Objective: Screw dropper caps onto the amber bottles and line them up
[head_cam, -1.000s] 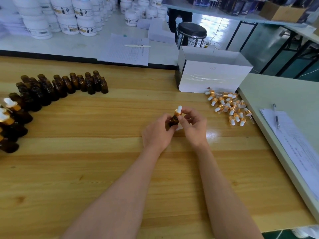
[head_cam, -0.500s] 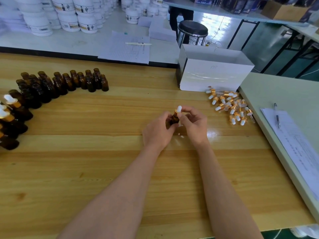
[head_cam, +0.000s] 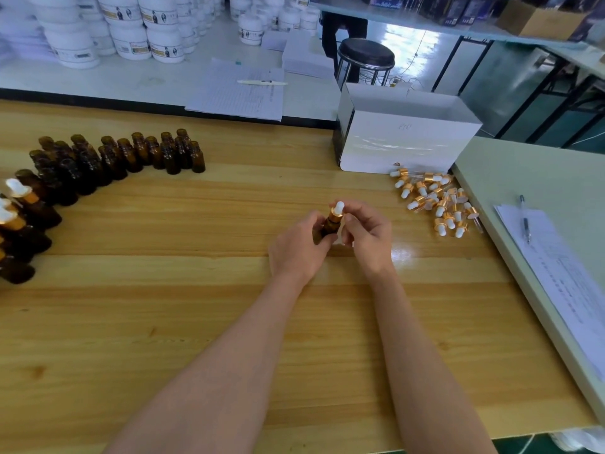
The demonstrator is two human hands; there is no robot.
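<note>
At the middle of the wooden table, my left hand grips a small amber bottle. My right hand pinches the gold-and-white dropper cap that sits on the bottle's neck. Several uncapped amber bottles stand in rows at the far left. A few capped bottles stand at the left edge. A loose pile of dropper caps lies to the right of my hands.
A white open box stands behind the cap pile. A pale side table on the right carries papers and a pen. Papers, white jars and a black stool lie beyond the table.
My hands and the bottle have stayed at the same spot. My right fingers have shifted slightly around the cap.
</note>
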